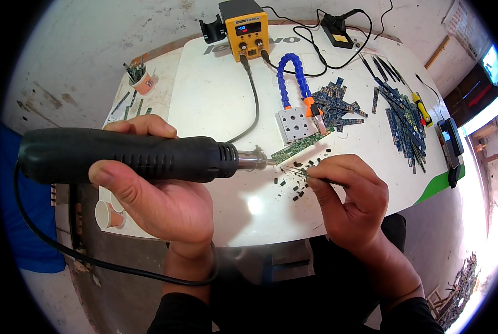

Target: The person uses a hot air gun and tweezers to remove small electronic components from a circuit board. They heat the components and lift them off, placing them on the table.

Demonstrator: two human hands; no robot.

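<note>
My left hand [165, 206] is wrapped round a black hot air gun [121, 156], its metal nozzle pointing right. Just past the nozzle lies a narrow green circuit board [296, 147], its far end gripped by a clip [317, 118] on a blue flexible arm [285, 75]. That arm rises from a grey metal block [293, 123]. In my right hand [352, 195], thumb and fingers pinch thin metal tweezers [299, 171], whose tips are near the board and the nozzle. Small dark chips [296, 192] lie scattered on the white table below the board.
A yellow and black rework station [249, 36] stands at the back, cabled to the gun. Piles of dark board strips [335, 106] lie to the right, near a yellow-handled tool [421, 108]. Paper cups [109, 214] stand at left; a soldering iron stand [337, 30] is far back.
</note>
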